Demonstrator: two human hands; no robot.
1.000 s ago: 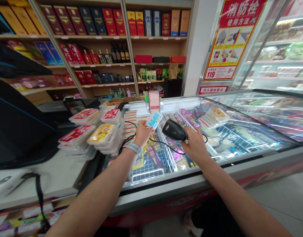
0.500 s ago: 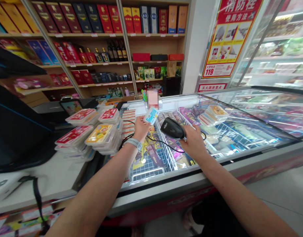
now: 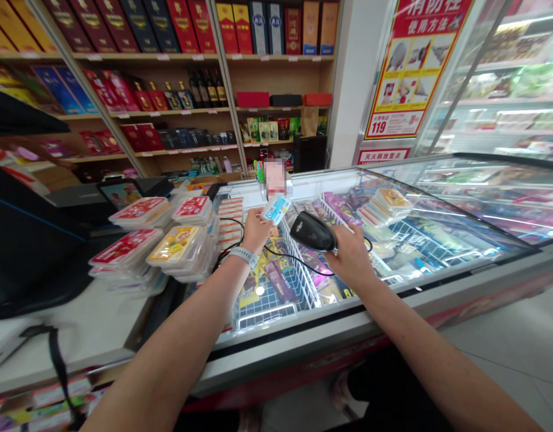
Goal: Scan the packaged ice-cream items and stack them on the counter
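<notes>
My left hand (image 3: pixel 257 231) is closed on the edge of a small blue-and-white packet (image 3: pixel 276 209), held up over the glass-topped freezer (image 3: pixel 276 327). My right hand (image 3: pixel 352 255) wraps round the handle of a black barcode scanner (image 3: pixel 313 233). The scanner's head points left, a short gap from the packet. Its black cable (image 3: pixel 298 261) runs across the glass beneath both hands. Below the glass, wire baskets (image 3: pixel 303 282) hold colourful wrapped goods. The print on the packet is too small to read.
Stacked plastic tubs with red lids (image 3: pixel 127 249) and yellow lids (image 3: pixel 175 245) stand on the left by the counter (image 3: pixel 100 324). Another stack of tubs (image 3: pixel 388 207) sits on the freezer at right. Behind are shelves (image 3: pixel 177 111) of boxes and bottles.
The view has shifted slightly, so the scene sits a little further left. Both hands keep their grips, and the scanner and packet stay about the same distance apart.
</notes>
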